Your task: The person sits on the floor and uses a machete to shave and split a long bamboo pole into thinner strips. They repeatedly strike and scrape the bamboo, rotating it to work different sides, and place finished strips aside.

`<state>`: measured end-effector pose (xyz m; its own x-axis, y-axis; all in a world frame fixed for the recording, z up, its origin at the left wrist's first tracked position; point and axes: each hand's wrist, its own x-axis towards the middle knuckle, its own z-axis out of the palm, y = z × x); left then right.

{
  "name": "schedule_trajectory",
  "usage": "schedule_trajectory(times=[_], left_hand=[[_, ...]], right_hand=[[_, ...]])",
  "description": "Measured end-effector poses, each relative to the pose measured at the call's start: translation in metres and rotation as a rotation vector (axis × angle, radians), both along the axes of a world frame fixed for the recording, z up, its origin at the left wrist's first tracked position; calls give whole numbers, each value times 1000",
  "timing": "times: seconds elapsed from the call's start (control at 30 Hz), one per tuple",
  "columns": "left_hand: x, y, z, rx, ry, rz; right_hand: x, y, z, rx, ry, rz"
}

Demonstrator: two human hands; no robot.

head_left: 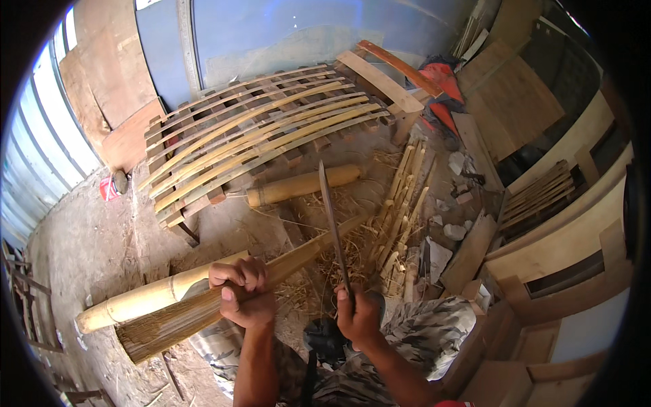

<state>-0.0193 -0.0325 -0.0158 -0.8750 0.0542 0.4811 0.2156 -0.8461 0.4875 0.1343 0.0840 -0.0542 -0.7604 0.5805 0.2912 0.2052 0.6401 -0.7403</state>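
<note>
A long split length of bamboo (169, 320) lies slantwise before me, its rough inner side showing at the lower left. My left hand (241, 290) is closed around its middle. In my right hand (359, 316) is the handle of a machete (331, 214), its long narrow blade pointing up and away from me. The blade passes in front of the bamboo's far end; I cannot tell whether they touch. Just beyond my left hand rests a whole bamboo pole (146, 293), pale yellow with a visible joint.
Farther off, a slatted rack (291, 159) bears several long bamboo strips (264, 140). Another bamboo pole (308, 185) lies in front of it. Split strips (400, 217) and shavings (295, 298) cover the ground at centre right. Wooden boards (556, 251) line the right side; a red can (110, 188) stands left.
</note>
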Motion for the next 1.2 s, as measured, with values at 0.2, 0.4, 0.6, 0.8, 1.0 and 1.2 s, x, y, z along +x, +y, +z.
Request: schedule_trajectory(times=[0.2,0.4,0.6,0.8,1.0,1.2], left_hand=[[-4,3,-3,36,-20,12],[-5,7,0,6,1,16],[-12,-2,-8,-33,0,45],[-6,-5,-7,-47,6,31],[-7,-7,-8,-37,31,3],[-4,-11,-9,-19,23,20]], right_hand=[[3,11,-41,-115,-279,8],[2,-7,-30,67,52,16],[-9,-11,-26,64,-233,62],[-16,8,-59,86,-281,28],[-15,-8,-38,185,-169,42],[-15,-19,-41,140,-159,42]])
